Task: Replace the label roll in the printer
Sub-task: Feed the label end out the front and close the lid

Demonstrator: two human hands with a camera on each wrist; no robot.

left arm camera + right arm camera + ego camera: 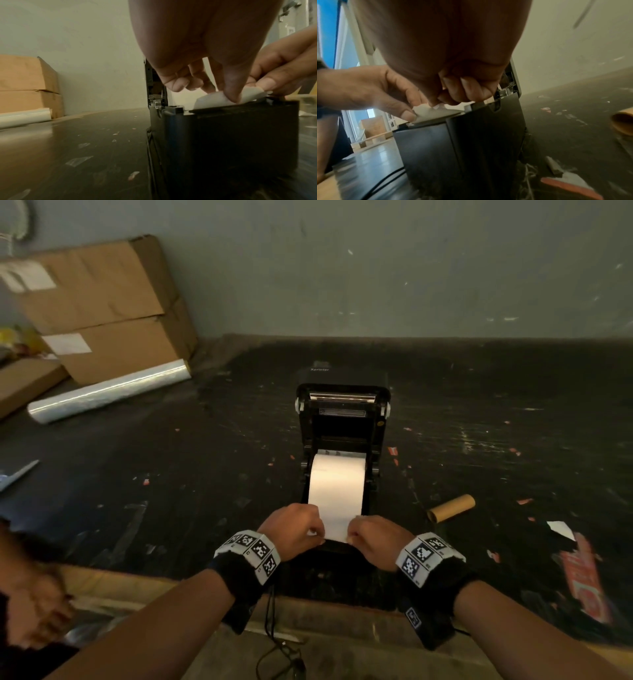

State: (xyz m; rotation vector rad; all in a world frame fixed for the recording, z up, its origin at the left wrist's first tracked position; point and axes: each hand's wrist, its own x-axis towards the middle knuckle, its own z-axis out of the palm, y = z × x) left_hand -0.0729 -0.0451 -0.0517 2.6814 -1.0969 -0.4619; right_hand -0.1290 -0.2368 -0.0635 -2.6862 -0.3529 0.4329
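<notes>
A black label printer (pixel 342 419) stands on the dark table with its lid raised. A white label roll (pixel 337 477) sits in its bay, and its loose paper strip (pixel 337 522) runs toward me over the printer's front edge. My left hand (pixel 296 529) pinches the strip's left corner and my right hand (pixel 371 537) pinches its right corner. In the left wrist view, my left hand (pixel 228 93) pinches the paper end (pixel 212 101) above the printer front (pixel 240 142). In the right wrist view, my right hand (pixel 453 94) holds the paper end (pixel 426 109) beside the left hand.
An empty brown cardboard core (pixel 451 508) lies to the printer's right. Cardboard boxes (pixel 102 309) and a roll of clear film (pixel 109 392) sit at the back left. Paper scraps and a red sheet (pixel 584 577) litter the table. A black cable (pixel 281 648) hangs off the front edge.
</notes>
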